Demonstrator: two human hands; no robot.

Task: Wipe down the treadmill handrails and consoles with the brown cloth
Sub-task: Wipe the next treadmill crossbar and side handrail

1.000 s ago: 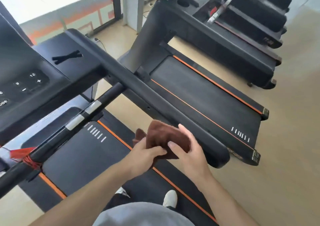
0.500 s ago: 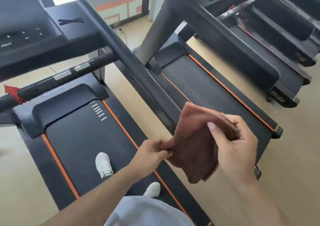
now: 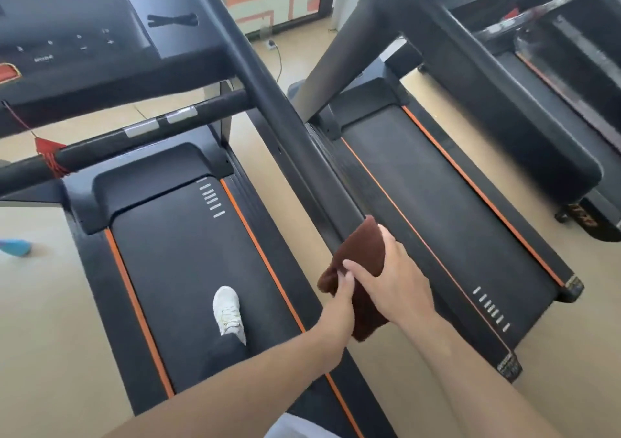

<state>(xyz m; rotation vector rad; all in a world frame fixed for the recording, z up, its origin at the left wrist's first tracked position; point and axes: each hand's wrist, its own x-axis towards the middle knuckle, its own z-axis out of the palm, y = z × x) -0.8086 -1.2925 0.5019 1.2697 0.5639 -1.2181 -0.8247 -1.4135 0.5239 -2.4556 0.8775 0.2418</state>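
Draping brown cloth (image 3: 361,263) over handrail (image 3: 268,101) end, rail running up-left. Right hand (image 3: 391,279) flat on top, fingers closed on cloth; left hand (image 3: 342,289) pinches its edge.

The brown cloth (image 3: 359,266) is draped over the black handrail (image 3: 282,115) end, right of frame centre.

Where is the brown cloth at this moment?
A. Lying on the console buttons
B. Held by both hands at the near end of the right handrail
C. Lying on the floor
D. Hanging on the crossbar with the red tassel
B: the brown cloth is draped over the near end of the right handrail, with the right hand on top and the left hand pinching its edge.
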